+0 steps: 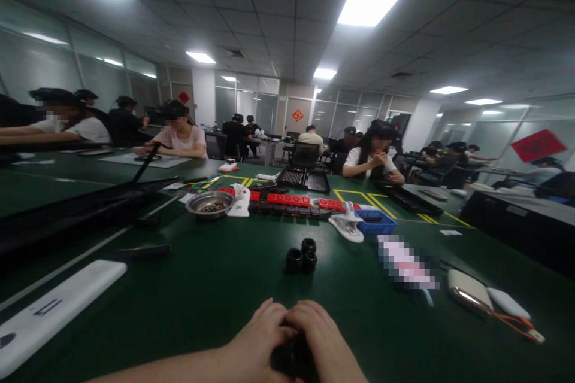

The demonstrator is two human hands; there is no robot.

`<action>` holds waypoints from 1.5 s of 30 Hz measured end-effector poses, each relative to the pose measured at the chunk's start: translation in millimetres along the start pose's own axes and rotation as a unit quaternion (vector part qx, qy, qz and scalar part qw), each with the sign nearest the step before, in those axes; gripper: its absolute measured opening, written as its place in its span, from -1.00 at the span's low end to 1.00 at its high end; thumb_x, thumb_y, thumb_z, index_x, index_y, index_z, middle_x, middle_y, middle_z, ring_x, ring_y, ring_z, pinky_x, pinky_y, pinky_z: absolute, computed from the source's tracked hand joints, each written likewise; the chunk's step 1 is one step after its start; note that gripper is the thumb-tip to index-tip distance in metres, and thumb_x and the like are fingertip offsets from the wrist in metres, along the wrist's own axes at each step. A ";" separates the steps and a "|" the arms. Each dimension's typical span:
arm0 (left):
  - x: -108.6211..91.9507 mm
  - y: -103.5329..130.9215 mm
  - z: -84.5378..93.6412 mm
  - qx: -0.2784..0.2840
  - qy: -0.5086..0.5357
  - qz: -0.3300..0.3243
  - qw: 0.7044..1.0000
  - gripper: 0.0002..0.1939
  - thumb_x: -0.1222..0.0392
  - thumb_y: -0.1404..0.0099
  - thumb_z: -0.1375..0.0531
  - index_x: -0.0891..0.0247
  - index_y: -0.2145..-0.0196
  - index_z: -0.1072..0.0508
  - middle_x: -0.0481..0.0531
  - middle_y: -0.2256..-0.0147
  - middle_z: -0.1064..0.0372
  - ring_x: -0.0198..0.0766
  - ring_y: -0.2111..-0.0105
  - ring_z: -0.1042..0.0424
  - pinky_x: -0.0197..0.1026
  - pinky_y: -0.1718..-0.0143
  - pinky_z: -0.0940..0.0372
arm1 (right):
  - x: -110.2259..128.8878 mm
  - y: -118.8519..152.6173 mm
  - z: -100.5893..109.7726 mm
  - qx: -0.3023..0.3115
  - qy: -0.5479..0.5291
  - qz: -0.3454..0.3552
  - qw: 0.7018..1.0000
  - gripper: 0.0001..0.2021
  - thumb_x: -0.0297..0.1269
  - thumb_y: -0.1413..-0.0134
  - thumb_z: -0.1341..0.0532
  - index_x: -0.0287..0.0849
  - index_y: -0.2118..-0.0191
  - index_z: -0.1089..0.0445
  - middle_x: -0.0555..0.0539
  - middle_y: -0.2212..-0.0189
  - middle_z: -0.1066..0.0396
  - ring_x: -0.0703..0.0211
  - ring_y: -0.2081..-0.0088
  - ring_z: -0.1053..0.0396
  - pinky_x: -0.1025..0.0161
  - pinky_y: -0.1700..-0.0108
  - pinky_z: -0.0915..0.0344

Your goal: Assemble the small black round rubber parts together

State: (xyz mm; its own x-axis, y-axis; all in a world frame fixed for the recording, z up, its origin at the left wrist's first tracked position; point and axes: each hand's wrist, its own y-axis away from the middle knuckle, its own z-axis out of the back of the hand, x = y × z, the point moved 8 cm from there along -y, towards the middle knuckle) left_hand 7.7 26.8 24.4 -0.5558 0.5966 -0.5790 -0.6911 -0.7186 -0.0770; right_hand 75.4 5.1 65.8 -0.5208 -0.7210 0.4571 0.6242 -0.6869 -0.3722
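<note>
My left hand (258, 338) and my right hand (321, 335) meet at the bottom middle of the view, above the green table. Between them is a black object (294, 356), mostly covered by my curled fingers, so its kind cannot be made out. The fingertips of both hands touch at the far side of it. Just beyond my hands stands a small cluster of three glossy black ring-shaped parts (302, 256), with round openings showing.
Farther off lie a metal bowl (210, 204) of small parts, red blocks in a row (287, 199), a white clamp (348, 224) and a blue bin (380, 221). A long white bar (58, 317) is at left, a beige device (469, 292) at right. People sit around the tables.
</note>
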 end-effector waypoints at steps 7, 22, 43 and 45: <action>2.6 -0.6 -3.5 -0.023 -0.019 -0.019 0.999 -0.62 0.01 0.05 -0.30 0.08 0.23 -0.43 -0.01 0.17 -0.27 -0.07 0.13 -0.24 0.15 -0.10 0.15 | -16.5 6.8 -1.6 -0.009 0.095 -0.099 0.991 -0.47 -0.17 0.34 -0.32 -0.24 0.15 -0.26 -0.16 0.31 -0.39 -0.04 0.30 -0.34 0.11 0.24 -0.29; -2.8 -0.4 -0.7 -0.043 -0.029 -0.016 0.999 -0.58 0.05 0.15 -0.36 0.13 0.27 -0.45 -0.03 0.21 -0.27 -0.09 0.17 -0.23 0.04 -0.10 0.09 | -2.1 8.6 -7.0 0.047 0.048 -0.109 0.992 -0.54 -0.49 0.29 -0.16 -0.23 0.11 -0.26 -0.17 0.22 -0.35 0.02 0.21 -0.32 0.16 0.15 -0.29; -7.7 1.1 1.6 -0.030 -0.032 -0.036 0.998 -0.58 0.06 0.10 -0.33 0.12 0.23 -0.42 -0.01 0.16 -0.26 -0.08 0.15 -0.22 0.04 -0.05 0.01 | -8.2 8.6 8.3 0.011 0.072 -0.148 0.986 -0.55 -0.31 0.28 -0.23 -0.25 0.13 -0.27 -0.22 0.19 -0.34 -0.07 0.18 -0.29 0.07 0.14 -0.24; -5.1 0.8 0.8 -0.029 -0.034 -0.025 0.999 -0.55 0.06 0.15 -0.36 0.13 0.24 -0.42 -0.01 0.17 -0.26 -0.08 0.15 -0.22 0.04 -0.04 0.00 | -14.5 10.2 6.4 0.005 0.084 -0.176 0.981 -0.49 -0.32 0.28 -0.24 -0.25 0.07 -0.23 -0.23 0.19 -0.35 -0.07 0.18 -0.31 0.08 0.14 -0.26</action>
State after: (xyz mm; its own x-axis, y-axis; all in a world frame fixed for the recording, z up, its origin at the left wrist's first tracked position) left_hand 9.6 23.5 27.9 -0.5516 0.6541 -0.5176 -0.6929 -0.7048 -0.1522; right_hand 93.1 9.1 60.6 -0.7933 -0.4454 0.4152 0.3942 -0.8954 -0.2073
